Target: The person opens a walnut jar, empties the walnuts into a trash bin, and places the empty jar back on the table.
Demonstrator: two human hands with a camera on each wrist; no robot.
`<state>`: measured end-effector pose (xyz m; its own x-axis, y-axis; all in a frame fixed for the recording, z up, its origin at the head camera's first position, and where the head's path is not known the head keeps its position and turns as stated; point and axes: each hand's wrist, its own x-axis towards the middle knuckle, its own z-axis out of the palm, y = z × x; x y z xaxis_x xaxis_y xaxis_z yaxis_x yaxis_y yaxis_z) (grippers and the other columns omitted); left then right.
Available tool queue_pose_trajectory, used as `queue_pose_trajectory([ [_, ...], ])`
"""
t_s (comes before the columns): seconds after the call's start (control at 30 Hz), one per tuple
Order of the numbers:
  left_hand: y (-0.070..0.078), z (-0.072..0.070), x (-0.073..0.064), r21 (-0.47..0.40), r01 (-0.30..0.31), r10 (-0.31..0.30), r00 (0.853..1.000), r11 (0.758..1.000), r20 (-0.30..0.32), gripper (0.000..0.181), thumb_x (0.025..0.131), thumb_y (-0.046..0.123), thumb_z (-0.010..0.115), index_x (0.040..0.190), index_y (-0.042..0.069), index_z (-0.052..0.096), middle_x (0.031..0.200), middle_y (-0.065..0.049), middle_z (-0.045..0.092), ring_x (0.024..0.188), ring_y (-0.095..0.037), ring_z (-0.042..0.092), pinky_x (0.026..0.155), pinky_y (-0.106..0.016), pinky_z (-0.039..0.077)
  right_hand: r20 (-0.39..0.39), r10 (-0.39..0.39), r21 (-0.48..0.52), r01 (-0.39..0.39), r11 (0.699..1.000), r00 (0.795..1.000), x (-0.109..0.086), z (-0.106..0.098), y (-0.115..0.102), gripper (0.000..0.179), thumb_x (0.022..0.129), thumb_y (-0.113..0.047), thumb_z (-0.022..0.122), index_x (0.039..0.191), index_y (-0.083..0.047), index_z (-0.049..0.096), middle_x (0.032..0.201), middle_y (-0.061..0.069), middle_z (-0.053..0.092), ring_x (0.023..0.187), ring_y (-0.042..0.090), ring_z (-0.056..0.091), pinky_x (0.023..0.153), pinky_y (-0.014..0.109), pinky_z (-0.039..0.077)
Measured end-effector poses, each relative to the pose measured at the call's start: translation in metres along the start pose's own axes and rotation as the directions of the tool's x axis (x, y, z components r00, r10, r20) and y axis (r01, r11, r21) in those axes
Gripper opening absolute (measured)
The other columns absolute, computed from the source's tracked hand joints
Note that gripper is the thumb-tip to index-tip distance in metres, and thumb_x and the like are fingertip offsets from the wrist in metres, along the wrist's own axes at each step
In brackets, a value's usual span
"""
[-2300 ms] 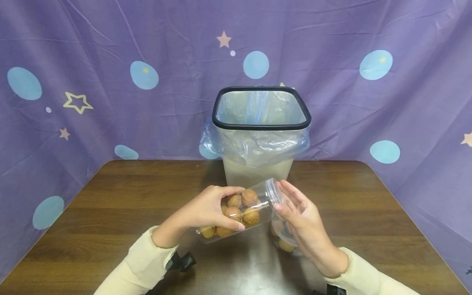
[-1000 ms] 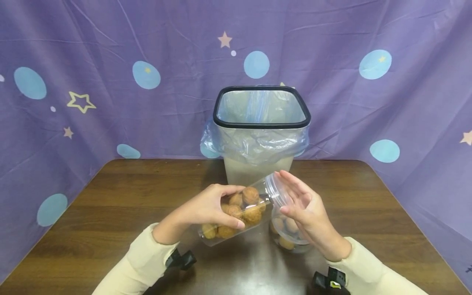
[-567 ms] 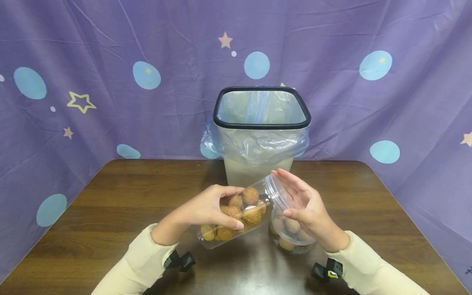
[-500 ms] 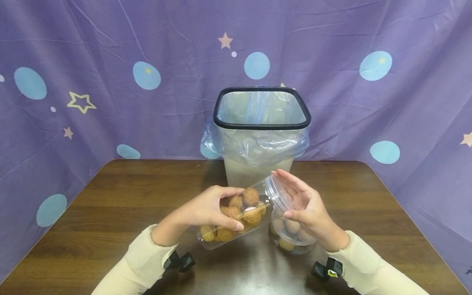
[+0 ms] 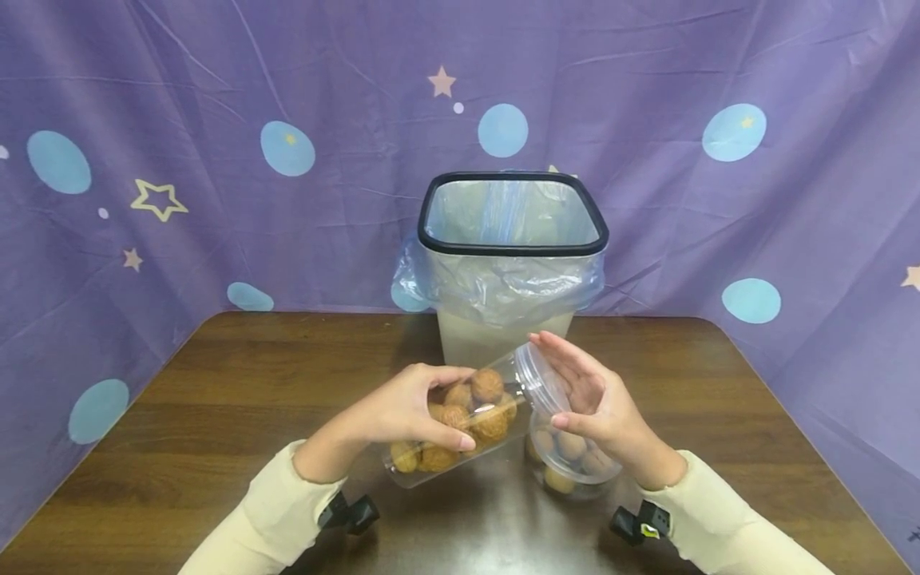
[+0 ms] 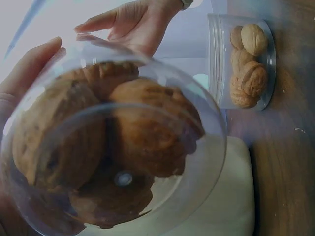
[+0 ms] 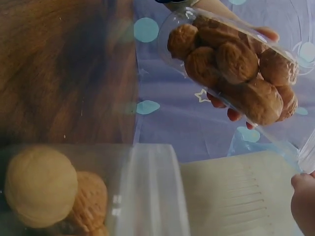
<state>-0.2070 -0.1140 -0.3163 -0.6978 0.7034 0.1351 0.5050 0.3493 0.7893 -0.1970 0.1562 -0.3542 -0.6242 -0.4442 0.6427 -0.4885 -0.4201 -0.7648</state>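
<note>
My left hand (image 5: 410,403) grips a clear plastic jar (image 5: 512,372) of walnuts (image 5: 490,425) around its side, above the table. The jar tilts, its base low at the left and its capped end raised to the right. At that end my right hand (image 5: 611,403) holds the clear screw lid (image 5: 541,382), fingers at the upper edge and thumb at the lower. In the left wrist view the jar's round base fills the foreground, walnuts pressed close behind it. A second jar (image 6: 216,64), lidded and holding walnuts, stands upright on the table below my right hand.
A pale bin (image 5: 477,331) with a black rim (image 5: 513,249) and a bluish liner bag (image 5: 517,283) stands behind the jars. The brown wooden table (image 5: 287,375) ends at a purple patterned curtain (image 5: 345,160).
Since the oldest frame my right hand has shifted slightly up and right and its thumb has moved along the lid. More of the second jar shows. The left hand keeps its grip.
</note>
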Motion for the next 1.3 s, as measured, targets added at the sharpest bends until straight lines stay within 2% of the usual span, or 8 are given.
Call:
queue_pose_trajectory([
  [0.2, -0.001, 0.002, 0.002, 0.031, 0.017, -0.016, 0.999, 0.999, -0.042, 0.072, 0.065, 0.029, 0.084, 0.128, 0.007, 0.057, 0.104, -0.001, 0.068, 0.086, -0.009, 0.063, 0.077, -0.026, 0.054, -0.104, -0.023, 0.022, 0.025, 0.999, 0.994, -0.003, 0.006, 0.002, 0.079, 0.084, -0.017, 0.071, 0.144, 0.008, 0.025, 0.148, 0.014, 0.036, 0.139, 0.023, 0.030, 0.113, 0.027, 0.022],
  [0.33, -0.001, 0.002, 0.003, 0.070, 0.011, -0.005, 0.997, 0.997, -0.083, 0.071, 0.065, 0.030, 0.084, 0.127, 0.009, 0.058, 0.102, 0.001, 0.068, 0.085, -0.008, 0.063, 0.076, -0.025, 0.053, -0.212, 0.012, 0.053, -0.001, 0.999, 0.977, -0.004, 0.020, -0.001, 0.078, 0.085, -0.018, 0.070, 0.143, 0.009, 0.026, 0.147, 0.013, 0.038, 0.137, 0.021, 0.034, 0.111, 0.026, 0.027],
  [0.5, -0.001, 0.002, 0.003, 0.086, 0.008, 0.001, 0.995, 0.996, -0.102, 0.071, 0.065, 0.031, 0.084, 0.127, 0.007, 0.058, 0.103, -0.002, 0.069, 0.086, -0.008, 0.062, 0.077, -0.024, 0.053, -0.359, 0.145, 0.067, -0.129, 0.989, 0.922, -0.007, 0.040, -0.010, 0.077, 0.085, -0.014, 0.068, 0.144, 0.009, 0.024, 0.149, 0.020, 0.031, 0.134, 0.014, 0.037, 0.107, 0.021, 0.031],
  [0.63, -0.001, 0.003, 0.003, 0.086, 0.021, -0.012, 0.993, 0.996, -0.113, 0.072, 0.065, 0.032, 0.084, 0.127, 0.007, 0.058, 0.103, -0.002, 0.068, 0.087, -0.008, 0.061, 0.078, -0.025, 0.052, -0.419, 0.245, 0.111, -0.219, 0.969, 0.874, -0.008, 0.048, -0.015, 0.076, 0.086, -0.010, 0.064, 0.145, 0.008, 0.020, 0.150, 0.024, 0.023, 0.133, 0.011, 0.037, 0.106, 0.019, 0.031],
  [0.83, -0.002, 0.003, 0.003, 0.110, 0.032, -0.016, 0.990, 0.993, -0.140, 0.072, 0.064, 0.033, 0.084, 0.126, 0.008, 0.058, 0.101, 0.002, 0.068, 0.086, -0.008, 0.062, 0.076, -0.025, 0.053, -0.489, 0.268, 0.166, -0.214, 0.963, 0.830, -0.006, 0.056, -0.017, 0.075, 0.086, -0.004, 0.061, 0.145, 0.009, 0.016, 0.151, 0.026, 0.020, 0.137, 0.022, 0.030, 0.106, 0.019, 0.032],
  [1.07, -0.003, 0.004, 0.004, 0.128, 0.034, -0.014, 0.988, 0.991, -0.154, 0.073, 0.063, 0.034, 0.085, 0.126, 0.008, 0.058, 0.100, 0.002, 0.068, 0.084, -0.007, 0.062, 0.075, -0.025, 0.053, -0.561, 0.335, 0.200, -0.268, 0.942, 0.757, -0.009, 0.062, -0.018, 0.071, 0.086, -0.006, 0.062, 0.144, 0.006, 0.023, 0.148, 0.023, 0.029, 0.126, 0.011, 0.043, 0.100, 0.017, 0.039],
  [1.17, -0.003, 0.005, 0.005, 0.136, 0.028, -0.006, 0.988, 0.990, -0.156, 0.073, 0.063, 0.035, 0.085, 0.126, 0.007, 0.058, 0.100, 0.002, 0.068, 0.084, -0.007, 0.062, 0.074, -0.024, 0.053, -0.570, 0.353, 0.212, -0.282, 0.936, 0.742, -0.010, 0.063, -0.018, 0.071, 0.084, -0.005, 0.062, 0.144, 0.006, 0.025, 0.145, 0.021, 0.032, 0.123, 0.011, 0.045, 0.098, 0.017, 0.041],
  [1.3, -0.002, 0.005, 0.005, 0.145, 0.024, -0.001, 0.988, 0.989, -0.154, 0.075, 0.063, 0.035, 0.085, 0.127, 0.006, 0.057, 0.101, 0.001, 0.068, 0.085, -0.007, 0.062, 0.074, -0.023, 0.053, -0.570, 0.342, 0.217, -0.265, 0.940, 0.747, -0.009, 0.064, -0.019, 0.071, 0.084, -0.003, 0.061, 0.144, 0.006, 0.025, 0.145, 0.021, 0.032, 0.124, 0.013, 0.045, 0.099, 0.018, 0.040],
])
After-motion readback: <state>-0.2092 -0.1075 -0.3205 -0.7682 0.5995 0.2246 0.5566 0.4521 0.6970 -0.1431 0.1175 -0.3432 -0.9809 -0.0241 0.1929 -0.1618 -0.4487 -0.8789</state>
